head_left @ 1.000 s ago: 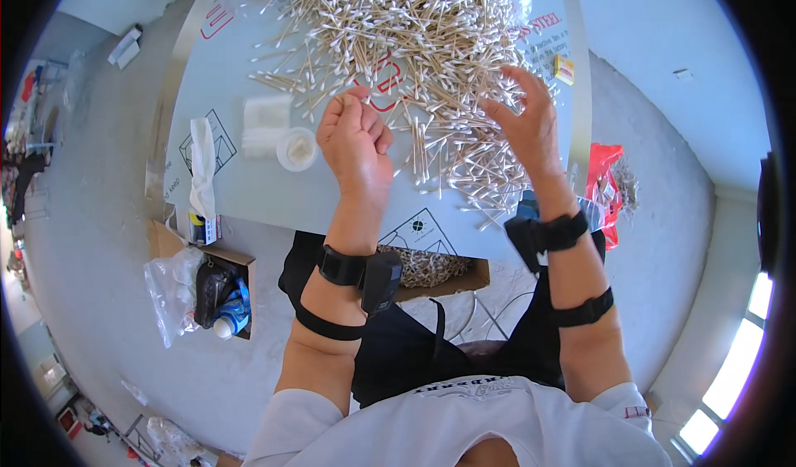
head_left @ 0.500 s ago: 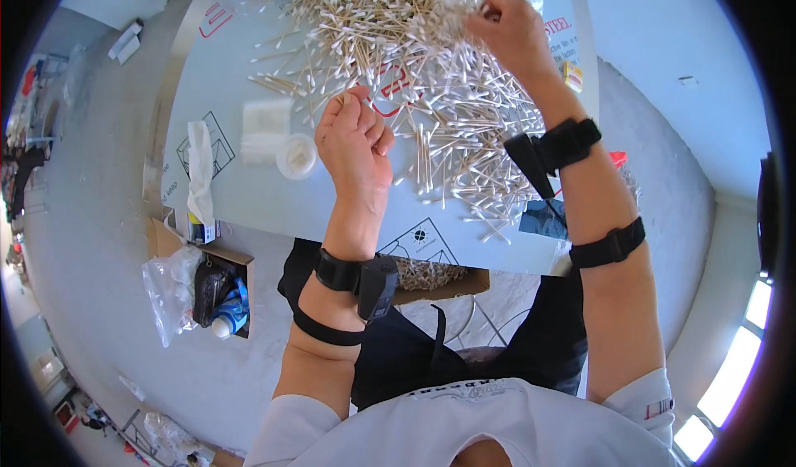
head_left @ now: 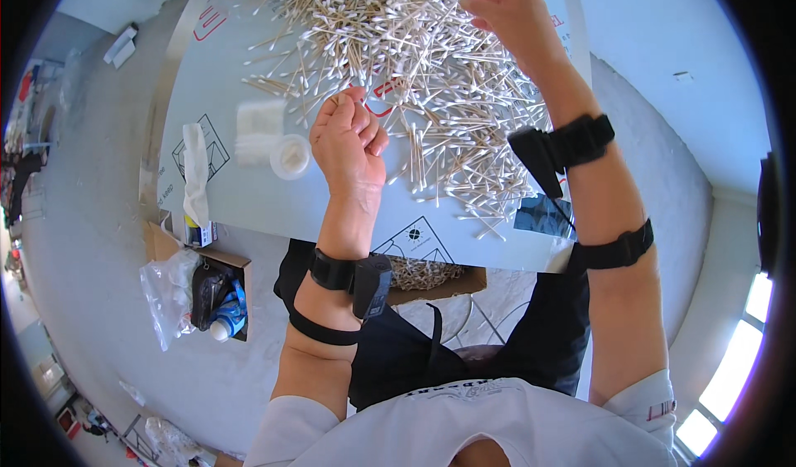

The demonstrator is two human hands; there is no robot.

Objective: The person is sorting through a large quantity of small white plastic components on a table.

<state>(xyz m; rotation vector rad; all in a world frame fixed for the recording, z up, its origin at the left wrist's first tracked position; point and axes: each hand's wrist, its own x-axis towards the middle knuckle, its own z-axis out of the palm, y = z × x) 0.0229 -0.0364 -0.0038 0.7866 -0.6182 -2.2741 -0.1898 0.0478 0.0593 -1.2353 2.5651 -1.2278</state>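
Observation:
A large heap of cotton swabs (head_left: 373, 27) covers the far and right part of the table, with a looser spread of them toward its near edge. My left hand (head_left: 350, 139) is closed at the heap's near left edge, thumb and fingers pinched together. What lies between its fingertips is too small to make out. Above the heap's far right side my right hand (head_left: 518, 27) has its fingers apart and nothing visible in them. Left of my left hand stand a round white container (head_left: 290, 157) and a clear-white pack (head_left: 259, 131).
A crumpled white strip (head_left: 195, 172) lies on the table (head_left: 340, 218) at the left. Below that edge, an open carton (head_left: 236, 260) holds a dark pouch and a blue bottle (head_left: 230, 313). Another box with swabs (head_left: 419, 273) sits under the near edge.
My right hand has moved slightly farther away over the heap, and its fingers have spread from a closed grip. My left hand stays closed in nearly the same place.

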